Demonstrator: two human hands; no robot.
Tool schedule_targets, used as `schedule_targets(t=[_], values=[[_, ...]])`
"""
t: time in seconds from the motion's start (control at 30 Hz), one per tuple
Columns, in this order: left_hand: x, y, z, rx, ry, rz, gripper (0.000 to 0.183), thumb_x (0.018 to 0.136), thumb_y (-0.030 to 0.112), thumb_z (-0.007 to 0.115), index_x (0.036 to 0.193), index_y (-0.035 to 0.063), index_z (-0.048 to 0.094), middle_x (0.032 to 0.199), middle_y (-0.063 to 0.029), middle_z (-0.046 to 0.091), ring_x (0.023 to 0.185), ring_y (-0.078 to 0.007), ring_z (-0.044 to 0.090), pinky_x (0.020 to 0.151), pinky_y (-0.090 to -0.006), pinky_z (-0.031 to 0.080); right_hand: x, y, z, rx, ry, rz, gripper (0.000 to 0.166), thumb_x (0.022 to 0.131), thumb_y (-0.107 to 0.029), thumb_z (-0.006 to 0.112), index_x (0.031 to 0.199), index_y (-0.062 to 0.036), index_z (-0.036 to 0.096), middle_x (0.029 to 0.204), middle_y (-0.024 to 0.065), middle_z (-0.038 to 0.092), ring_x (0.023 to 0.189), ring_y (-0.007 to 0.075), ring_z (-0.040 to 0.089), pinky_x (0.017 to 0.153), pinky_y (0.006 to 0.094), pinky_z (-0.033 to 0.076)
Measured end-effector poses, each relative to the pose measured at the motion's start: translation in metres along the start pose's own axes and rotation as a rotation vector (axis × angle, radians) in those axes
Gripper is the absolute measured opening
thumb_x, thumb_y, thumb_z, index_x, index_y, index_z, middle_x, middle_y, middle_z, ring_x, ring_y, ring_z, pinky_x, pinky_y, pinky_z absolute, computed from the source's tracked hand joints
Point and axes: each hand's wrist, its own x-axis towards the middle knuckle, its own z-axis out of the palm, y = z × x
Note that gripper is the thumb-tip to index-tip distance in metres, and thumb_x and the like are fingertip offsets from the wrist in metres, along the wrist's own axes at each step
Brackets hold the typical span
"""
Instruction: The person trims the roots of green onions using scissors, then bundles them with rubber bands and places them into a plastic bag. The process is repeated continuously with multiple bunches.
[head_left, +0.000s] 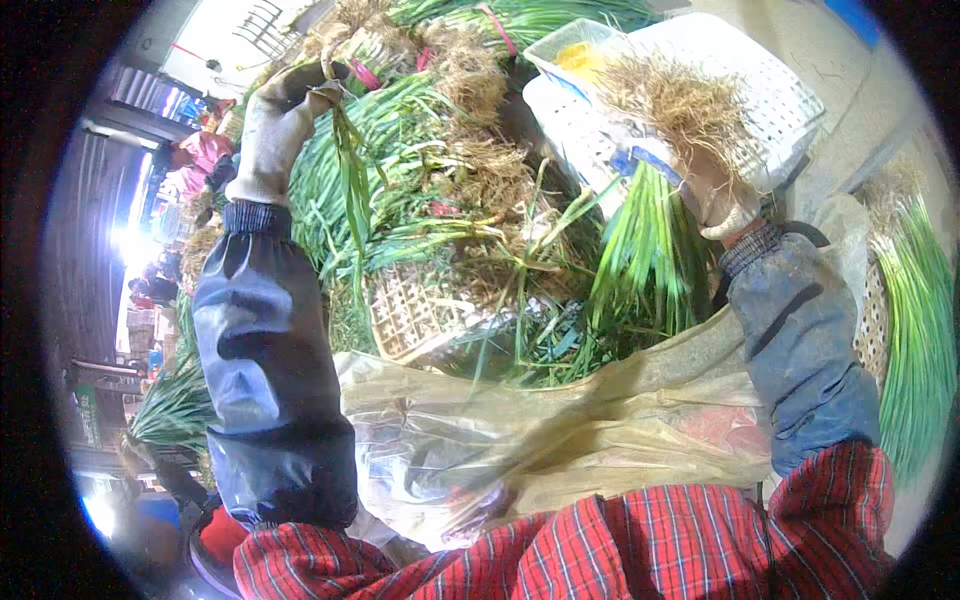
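My left hand, in a pale, dirty work glove, pinches a small green onion plant near its root end; its leaves hang down. In my gloved right hand is a bunch of green onions, roots towards the far side and green leaves hanging towards me. A blue band or strip shows at the bunch beside my fingers. Between my hands lies a heap of green onions with tangled brown roots. Both forearms wear dark blue sleeve covers.
White perforated plastic baskets stand behind my right hand, with a clear tub holding something yellow. A beige crate lies under loose leaves. A plastic apron or sheet covers my lap. More green onions lie at the right.
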Motion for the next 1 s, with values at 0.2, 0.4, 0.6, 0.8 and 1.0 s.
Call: schedule_targets(t=[0.2, 0.4, 0.6, 0.8, 1.0], values=[[-0.029, 0.047, -0.021, -0.741, 0.036, 0.076, 0.031, 0.087, 0.017, 0.057, 0.11, -0.005, 0.054, 0.097, -0.0068, 0.061, 0.074, -0.0078, 0.054, 0.068, -0.0194, 0.044, 0.008, 0.003, -0.005, -0.03, -0.002, -0.098, 0.031, 0.088, -0.022, 0.055, 0.11, -0.0008, 0.056, 0.106, 0.0093, 0.057, 0.09, 0.0143, 0.058, 0.078, 0.025, 0.048], [-0.036, 0.069, 0.035, -1.4, -0.38, 0.103, 0.03, 0.089, 0.012, 0.052, 0.114, -0.0049, 0.049, 0.091, -0.0073, 0.057, 0.063, -0.0077, 0.047, 0.055, -0.0181, 0.042, 0.01, -0.021, -0.026, 0.036, -0.102, -0.084, 0.03, 0.087, -0.023, 0.057, 0.107, -0.0008, 0.058, 0.104, 0.0072, 0.059, 0.09, 0.0167, 0.059, 0.076, 0.026, 0.049], [-0.054, 0.052, 0.102, -1.22, -0.165, -0.268, 0.026, 0.09, 0.017, 0.052, 0.108, -0.0011, 0.054, 0.085, -0.0017, 0.056, 0.058, -0.0055, 0.05, 0.049, -0.0189, 0.043, 0.007, -0.013, 0.032, -0.038, -0.271, -0.021, 0.032, 0.086, -0.022, 0.056, 0.109, -0.0001, 0.056, 0.105, 0.0082, 0.059, 0.091, 0.0173, 0.058, 0.078, 0.0268, 0.048], [-0.048, 0.053, 0.133, -1.313, -0.228, -0.28, 0.025, 0.089, 0.016, 0.053, 0.108, -0.0002, 0.054, 0.086, -0.0007, 0.057, 0.061, -0.0071, 0.05, 0.056, -0.02, 0.045, -0.007, -0.029, 0.043, -0.237, -0.339, -0.121, 0.033, 0.086, -0.021, 0.056, 0.111, 0.0007, 0.054, 0.105, 0.0092, 0.059, 0.092, 0.0179, 0.058, 0.079, 0.0276, 0.047], [-0.055, 0.077, 0.153, -1.128, 0.047, -0.319, 0.013, 0.083, 0.01, 0.06, 0.094, 0.0032, 0.063, 0.074, 0.0033, 0.056, 0.06, -0.0054, 0.049, 0.056, -0.0181, 0.042, -0.011, -0.03, 0.043, -0.342, -0.375, -0.196, 0.035, 0.086, -0.02, 0.056, 0.113, 0.0015, 0.053, 0.105, 0.0102, 0.059, 0.093, 0.0186, 0.058, 0.081, 0.0284, 0.047]])
